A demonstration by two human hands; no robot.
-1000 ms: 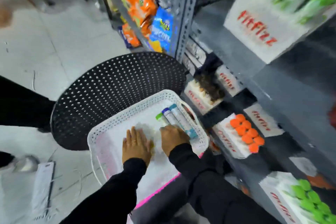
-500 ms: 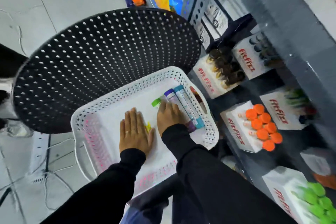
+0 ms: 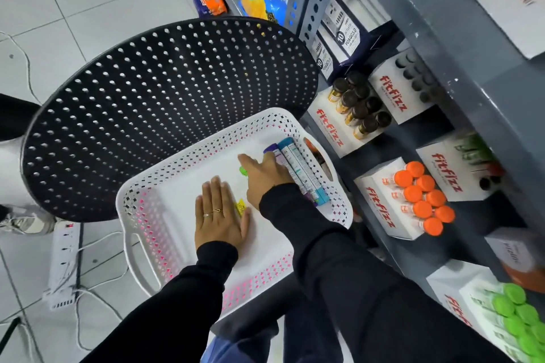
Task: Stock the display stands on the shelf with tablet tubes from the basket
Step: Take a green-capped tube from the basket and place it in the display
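1. Grey steel shelf [image 3: 460, 47] fills the frame from twelve round to four o'clock, its lower deck lined with white display stands printed in red.
2. Black perforated round stool [image 3: 153, 103] sits at ten o'clock, and the basket's far corner rests against its near edge.
3. White lattice basket [image 3: 138, 209] takes dead centre, pink showing through its holes along the near wall.
4. Display stands now: one at three o'clock, the orange-cap stand [image 3: 380, 209], is packed with orange-capped tubes [image 3: 421, 197]; the brown-cap stand [image 3: 330, 132] at two o'clock holds dark-capped tubes; the green-cap stand [image 3: 460, 298] at five o'clock shows green lids.
5. Left hand [image 3: 219, 221] lies flat and spread on the basket floor, palm down, grasping nothing, two rings on it; a small yellow label [image 3: 239, 207] peeks out at its thumb side.
6. Right hand [image 3: 264, 177] reaches in at its one o'clock, fingers extended and lying over tubes; whether it grips any I cannot tell.
7. Tablet tubes in the basket: a purple-capped tube [image 3: 275, 153] and a blue-capped tube [image 3: 298, 168] lie side by side, touching, along the basket's right wall.
8. Smallest of all, a green cap [image 3: 243, 170] pokes out under the right hand's fingers.
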